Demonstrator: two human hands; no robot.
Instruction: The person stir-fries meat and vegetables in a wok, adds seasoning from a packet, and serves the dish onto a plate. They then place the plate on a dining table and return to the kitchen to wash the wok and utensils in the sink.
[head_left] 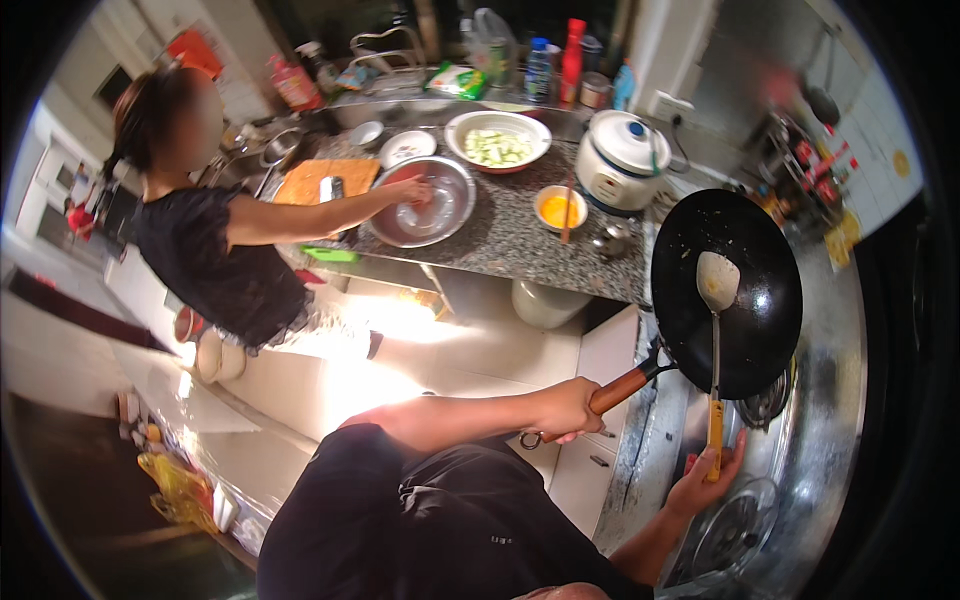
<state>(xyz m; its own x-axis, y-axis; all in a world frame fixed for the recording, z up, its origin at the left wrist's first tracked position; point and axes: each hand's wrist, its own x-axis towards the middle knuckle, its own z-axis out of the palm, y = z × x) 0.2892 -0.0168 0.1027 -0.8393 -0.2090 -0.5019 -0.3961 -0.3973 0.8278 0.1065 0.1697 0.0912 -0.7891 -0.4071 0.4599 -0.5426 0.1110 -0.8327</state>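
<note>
My left hand (572, 408) is closed round the wooden handle of a black wok (690, 300). The wok is lifted over the stove and tilted, with its inside facing me and a few small bits stuck to it. In my right hand (708, 478) is the yellow handle of a spatula (718, 280), whose pale metal blade lies against the wok's inner wall. Left of the wok, a bowl of beaten egg (558, 209) with chopsticks across it stands on the granite counter (520, 250).
A co-worker (220, 215) at the left reaches into a steel basin (428, 205). Behind stand a bowl of cut pale-green vegetable (498, 140), a white rice cooker (620, 165) and several bottles (572, 65). A cutting board (325, 183) lies by the sink. Gas burners (735, 530) are below my right hand.
</note>
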